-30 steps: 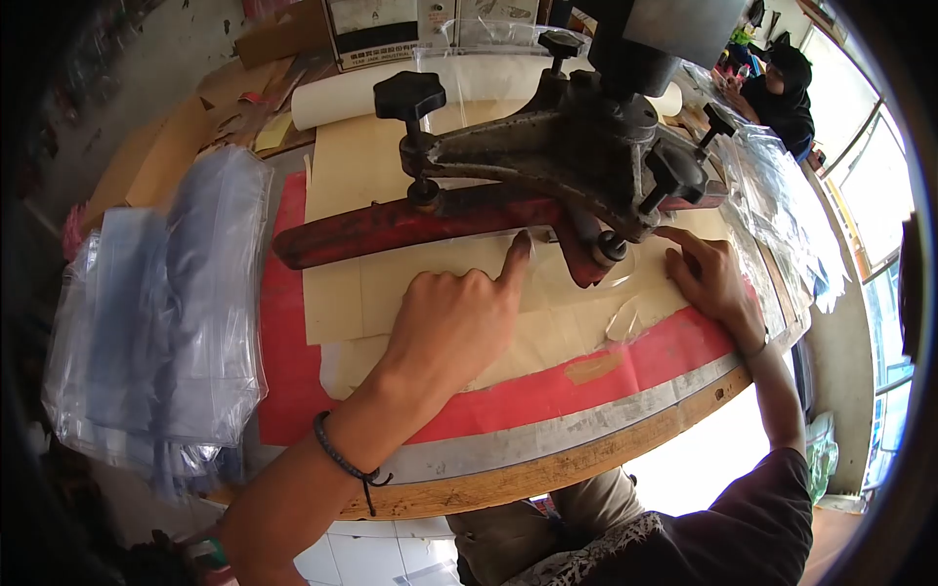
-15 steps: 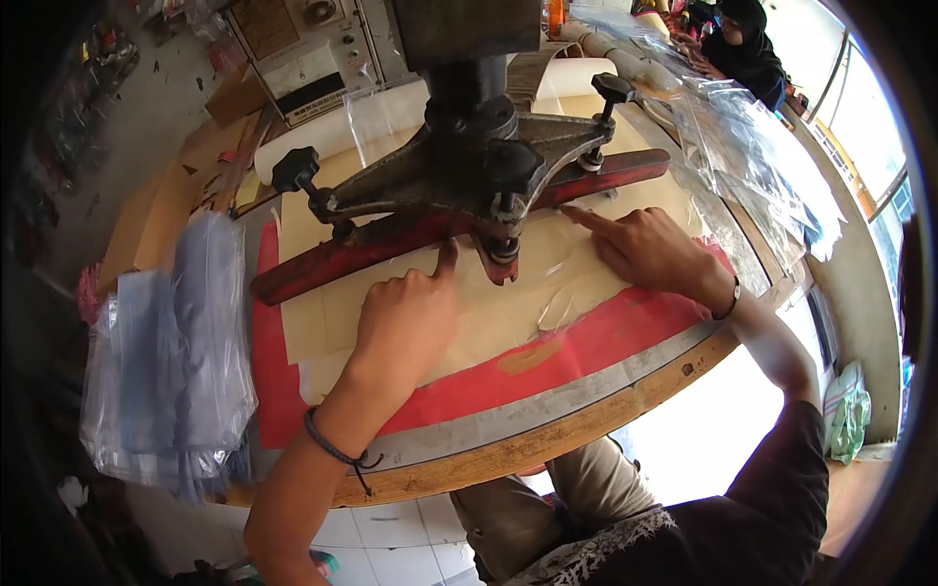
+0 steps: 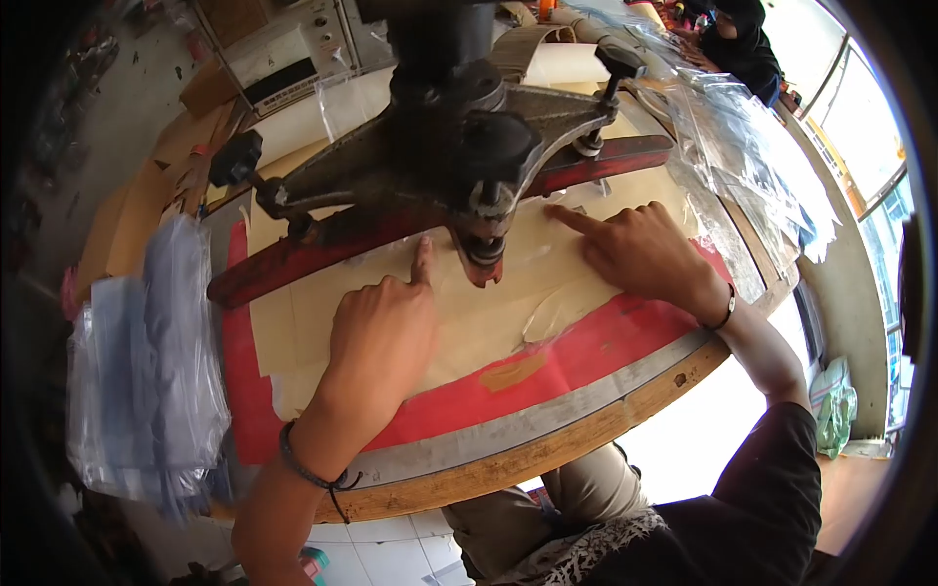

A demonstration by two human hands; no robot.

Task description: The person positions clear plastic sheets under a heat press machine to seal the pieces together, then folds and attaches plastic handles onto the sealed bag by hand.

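Observation:
My left hand (image 3: 383, 327) rests on a tan sheet (image 3: 469, 313) with its index finger stretched out and the other fingers curled. That fingertip lies just in front of a long red press bar (image 3: 332, 249). On the right, my right hand (image 3: 645, 252) points its index finger at the sheet near the same bar, the thumb spread away and the rest bent. Neither hand grips anything. Thin clear plastic (image 3: 547, 317) lies on the sheet, its outline hard to see. Below it shows a red sheet (image 3: 576, 347). A dark metal press head (image 3: 440, 156) carries the bar.
Stacked clear plastic sleeves (image 3: 151, 361) lie at the left, with a cardboard box (image 3: 127, 230) behind. More loose plastic (image 3: 752, 176) covers the right side. The table's curved wooden edge (image 3: 508, 474) faces me. Another person (image 3: 743, 49) sits at the far right.
My view has shifted, so the press head looks slightly larger and further left. Both hands keep their pointing pose by the bar; the sheets look unchanged.

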